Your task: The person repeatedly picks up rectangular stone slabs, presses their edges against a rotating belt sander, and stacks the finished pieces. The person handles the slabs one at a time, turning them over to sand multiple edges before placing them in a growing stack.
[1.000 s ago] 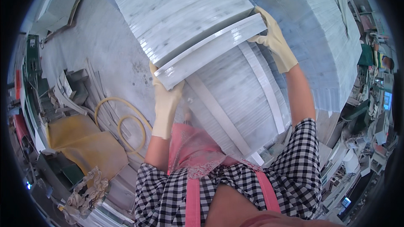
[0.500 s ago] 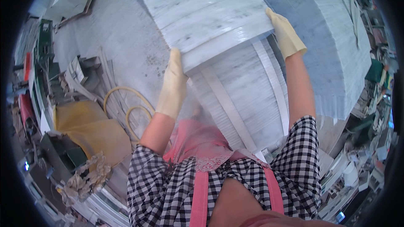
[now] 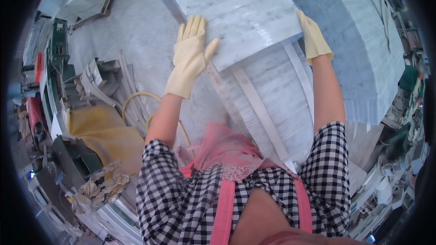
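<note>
A stack of white-grey marble slabs [image 3: 240,13] lies before me, its front edge overhanging a lower stack of strips [image 3: 277,100] crossed by pale bands. My left hand [image 3: 191,47], in a cream rubber glove, lies flat against the upper stack's left front corner, thumb spread away from the fingers. On the opposite side my right hand [image 3: 313,36], gloved alike, presses along the right edge with its fingers stretched forward; part of the fingers is turned out of sight.
A taller marble stack [image 3: 349,41] rises close on the right. At left lie a yellow hose [image 3: 136,94], a yellow sheet [image 3: 102,129], metal offcuts [image 3: 97,86] and crumpled paper [image 3: 106,183]. A pink apron [image 3: 227,143] hangs at my front.
My left hand has moved up and forward, from the slabs' front corner to flat on their left edge, its fingers spreading. The right hand stays at the right edge. The view has shifted slightly.
</note>
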Tool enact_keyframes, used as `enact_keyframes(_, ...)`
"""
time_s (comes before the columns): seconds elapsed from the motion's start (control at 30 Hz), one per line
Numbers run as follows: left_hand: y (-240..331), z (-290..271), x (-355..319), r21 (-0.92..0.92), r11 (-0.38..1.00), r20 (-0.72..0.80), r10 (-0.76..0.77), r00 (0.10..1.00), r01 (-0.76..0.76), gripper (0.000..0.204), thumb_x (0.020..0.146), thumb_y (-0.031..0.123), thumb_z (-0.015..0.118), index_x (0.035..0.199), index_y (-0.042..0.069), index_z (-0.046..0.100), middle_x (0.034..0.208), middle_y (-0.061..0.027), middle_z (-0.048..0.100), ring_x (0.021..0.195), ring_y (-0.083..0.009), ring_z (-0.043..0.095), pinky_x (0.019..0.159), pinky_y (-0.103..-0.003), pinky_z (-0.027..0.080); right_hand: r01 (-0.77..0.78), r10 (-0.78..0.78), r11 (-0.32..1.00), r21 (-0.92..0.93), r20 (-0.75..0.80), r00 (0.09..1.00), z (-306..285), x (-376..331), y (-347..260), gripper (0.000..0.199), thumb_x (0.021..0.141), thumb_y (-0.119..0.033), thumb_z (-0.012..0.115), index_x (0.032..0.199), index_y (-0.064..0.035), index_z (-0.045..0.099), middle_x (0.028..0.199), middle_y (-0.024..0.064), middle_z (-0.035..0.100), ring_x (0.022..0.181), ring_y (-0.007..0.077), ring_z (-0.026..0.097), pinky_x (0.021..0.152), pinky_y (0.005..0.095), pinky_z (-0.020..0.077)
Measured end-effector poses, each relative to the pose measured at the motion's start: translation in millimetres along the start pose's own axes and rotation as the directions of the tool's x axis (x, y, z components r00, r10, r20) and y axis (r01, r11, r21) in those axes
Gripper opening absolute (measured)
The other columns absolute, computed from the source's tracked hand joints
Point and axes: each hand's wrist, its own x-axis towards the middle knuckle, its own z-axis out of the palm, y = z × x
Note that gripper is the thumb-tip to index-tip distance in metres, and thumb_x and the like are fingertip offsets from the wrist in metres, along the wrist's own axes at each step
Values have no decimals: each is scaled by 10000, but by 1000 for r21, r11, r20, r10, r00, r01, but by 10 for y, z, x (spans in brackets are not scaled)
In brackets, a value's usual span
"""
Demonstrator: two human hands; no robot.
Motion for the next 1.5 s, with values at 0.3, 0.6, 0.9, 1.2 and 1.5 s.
enact_keyframes(0.3,106,186,58,68,998,205,-19,979,5,656,975,382,545,1476,-26,433,1558,-208,413,1473,-356,347,1168,-393,364,-27,18,995,-100,-95,995,-191,164,268,722,1020,-540,476,1429,55,506,1475,170,527,1386,261,466,1143,355,337)
enact_keyframes(0.6,117,410,-205,-558,826,-60,-128,990,73,662,1038,394,479,1519,-44,356,1600,-214,342,1505,-331,298,1220,-404,257,87,-75,996,35,-261,962,-1022,-1428,1033,618,1073,-477,390,1488,-22,445,1458,119,557,1431,232,422,1197,370,277)
enact_keyframes(0.9,847,237,-716,-829,134,362,-613,702,544,745,1050,485,453,1583,14,232,1628,-173,292,1526,-268,231,1224,-389,215,-142,473,856,498,-641,604,-1985,-3989,1992,586,1078,-390,445,1465,49,421,1446,227,533,1319,287,551,1127,385,428)
enact_keyframes(1.2,457,818,-516,-815,263,427,-330,842,516,736,1047,557,404,1535,9,345,1603,-154,354,1464,-281,340,1232,-438,205,-118,492,831,544,-618,613,-2533,-4930,3502,493,1017,-453,569,1257,-26,627,1188,133,713,1070,212,687,1015,360,483)
enact_keyframes(1.5,2748,-10,-798,-813,560,109,-123,986,160,576,1083,484,355,1466,67,466,1509,-108,477,1457,-262,331,1225,-430,217,-830,808,483,280,-509,298,-2978,-7214,4223,512,929,-417,541,1265,-45,645,1189,175,707,1119,335,669,892,452,537)
